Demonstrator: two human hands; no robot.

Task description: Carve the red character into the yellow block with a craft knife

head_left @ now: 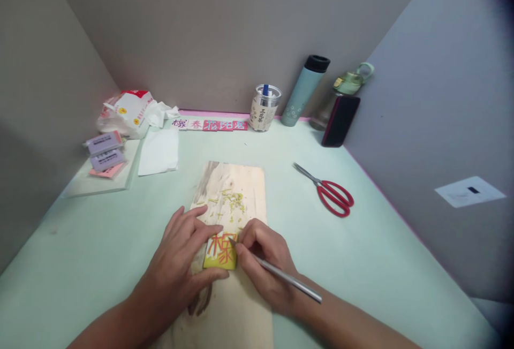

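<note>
A small yellow block [220,252] bearing a red carved character lies on a pale wooden board [236,183]. My left hand [180,252] rests on the board and pins the block, thumb at its lower edge and fingers along its top left. My right hand [263,260] is closed in a pen grip on a thin silver carving knife [289,278], its tip touching the block's upper right. Yellow-green shavings [233,199] are scattered on the board beyond the block.
Red-handled scissors [333,194] lie to the right on the mint-green mat. At the back stand a jar [264,107], a teal flask [304,91], a green bottle [345,92] and a dark phone [340,121]. Carved tiles [212,124], tissues [158,151] and boxes [105,153] sit back left.
</note>
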